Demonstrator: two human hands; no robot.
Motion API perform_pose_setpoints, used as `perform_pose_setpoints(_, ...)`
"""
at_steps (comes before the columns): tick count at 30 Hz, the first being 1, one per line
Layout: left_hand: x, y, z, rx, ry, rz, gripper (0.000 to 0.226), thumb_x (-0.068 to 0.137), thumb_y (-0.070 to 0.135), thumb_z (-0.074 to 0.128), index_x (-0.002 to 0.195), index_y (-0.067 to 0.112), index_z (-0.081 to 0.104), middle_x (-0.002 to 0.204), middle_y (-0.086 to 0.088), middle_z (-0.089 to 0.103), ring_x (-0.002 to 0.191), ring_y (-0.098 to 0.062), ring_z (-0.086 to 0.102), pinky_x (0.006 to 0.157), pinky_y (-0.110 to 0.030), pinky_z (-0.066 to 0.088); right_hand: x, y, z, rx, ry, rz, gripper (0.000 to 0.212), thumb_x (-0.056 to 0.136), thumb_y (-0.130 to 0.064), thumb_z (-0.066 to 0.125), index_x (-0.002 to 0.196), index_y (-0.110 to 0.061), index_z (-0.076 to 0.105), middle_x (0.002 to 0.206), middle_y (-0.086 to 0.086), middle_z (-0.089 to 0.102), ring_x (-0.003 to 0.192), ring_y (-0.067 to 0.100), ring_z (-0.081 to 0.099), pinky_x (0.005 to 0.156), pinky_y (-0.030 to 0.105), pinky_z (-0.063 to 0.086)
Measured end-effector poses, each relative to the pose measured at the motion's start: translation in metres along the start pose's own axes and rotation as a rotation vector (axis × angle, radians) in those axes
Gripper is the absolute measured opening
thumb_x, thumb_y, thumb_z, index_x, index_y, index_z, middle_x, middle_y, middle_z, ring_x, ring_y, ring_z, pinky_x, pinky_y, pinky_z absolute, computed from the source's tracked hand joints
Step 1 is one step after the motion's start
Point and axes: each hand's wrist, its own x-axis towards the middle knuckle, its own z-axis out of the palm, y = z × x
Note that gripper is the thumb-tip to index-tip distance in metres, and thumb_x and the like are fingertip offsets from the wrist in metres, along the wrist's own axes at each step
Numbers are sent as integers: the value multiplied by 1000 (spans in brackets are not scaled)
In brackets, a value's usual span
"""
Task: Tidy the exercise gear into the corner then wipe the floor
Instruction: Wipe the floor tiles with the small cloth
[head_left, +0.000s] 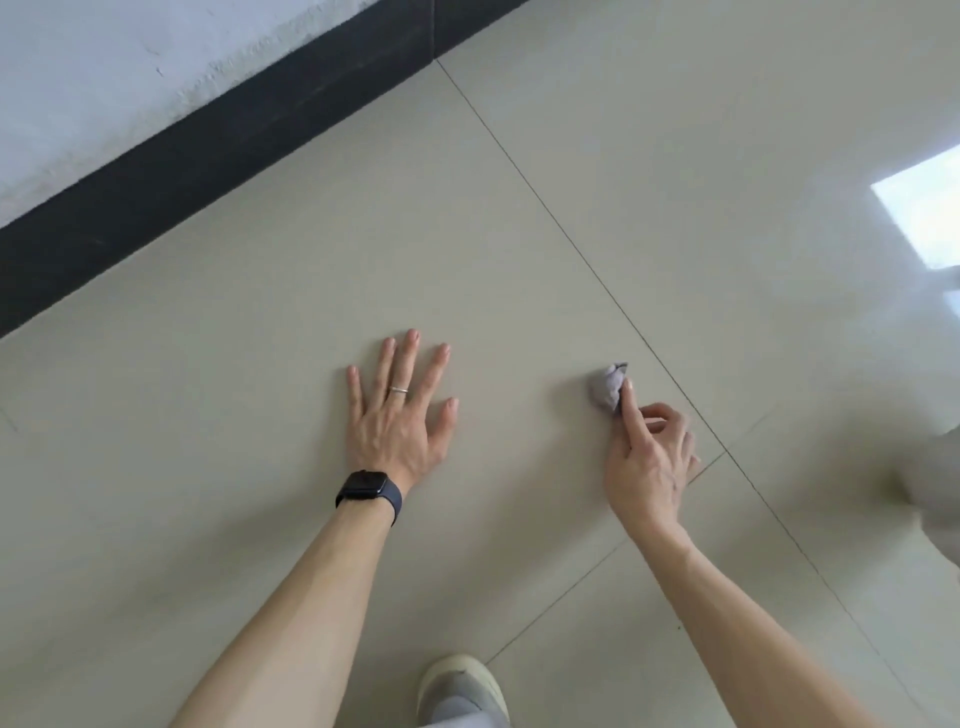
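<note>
Small grey cloth (607, 389), crumpled into a tight wad, lying on the glossy beige tiled floor (249, 364) just left of the long grout line (571, 244), apart from it; pressed along its right edge by the right hand's (647, 462) forefinger.

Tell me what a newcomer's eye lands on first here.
The left hand lies flat on the beige tiled floor at centre, wearing a black smartwatch. To its right, the right hand touches a small crumpled grey cloth with its forefinger. A black skirting board crosses the upper left.
</note>
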Motion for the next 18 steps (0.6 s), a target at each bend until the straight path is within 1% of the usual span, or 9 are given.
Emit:
perform_pose_setpoints(1,-1,0,0,-7,-2,-8,62,95,53,37,155,39,27,166,4,15,153,-19,14,122,-56,6,-24,-1,2,-18,-11,-52,50,96,-18,53,141,-40,52,114,-1,47,101,24,46,92,42,34)
perform_pose_setpoints(5,-1,-1,-2,-20,-33,-20,62,96,53,35,155,39,26,166,4,14,153,-20,15,122,-55,6,-117,13,1,-149,-230,-646,63,83,-17,62,141,-40,51,117,-1,50,93,24,54,84,39,36)
perform_pose_setpoints(6,-2,-2,-2,-20,-37,-18,62,96,53,34,156,40,25,167,5,13,153,-20,14,122,-55,6,-119,21,-3,-182,-264,-724,66,81,-16,63,141,-42,51,117,-2,50,93,23,54,84,38,35)
perform_pose_setpoints(7,-2,-3,-3,-20,-44,-18,62,96,53,34,156,40,24,167,5,11,154,-20,13,122,-55,6,-111,28,-8,-201,-259,-715,66,81,-15,64,139,-43,51,117,-3,50,93,22,54,84,38,34)
perform_pose_setpoints(8,-2,-3,-3,-22,-53,-21,62,96,53,33,156,40,23,167,6,10,154,-20,12,122,-55,5,-98,37,-10,-198,-208,-620,64,83,-13,65,138,-43,53,117,-2,52,94,23,55,86,39,33)
perform_pose_setpoints(11,-2,-3,-3,-28,-75,-43,62,96,55,30,156,40,22,167,6,9,154,-19,9,122,-55,3,-57,61,-18,-112,-8,-82,53,94,-13,61,139,-41,54,112,-1,49,98,25,52,92,41,33)
perform_pose_setpoints(13,-2,-3,-2,-25,-83,-53,63,96,56,28,156,39,21,167,5,8,154,-19,7,122,-54,1,-50,63,-11,-55,39,134,55,95,-12,59,142,-39,51,111,0,45,98,26,48,92,43,33)
perform_pose_setpoints(15,-2,-3,-3,-25,-92,-48,63,97,56,27,157,39,20,167,4,7,154,-20,5,121,-55,0,-72,49,-2,-53,55,71,55,93,-11,60,142,-35,53,108,2,46,93,28,48,87,43,37)
perform_pose_setpoints(18,-4,-4,-6,-34,-109,-32,63,97,54,29,157,37,22,167,2,10,154,-22,8,120,-58,2,-126,30,5,-73,-81,-445,58,86,-14,64,139,-35,56,107,2,51,87,26,53,82,39,38)
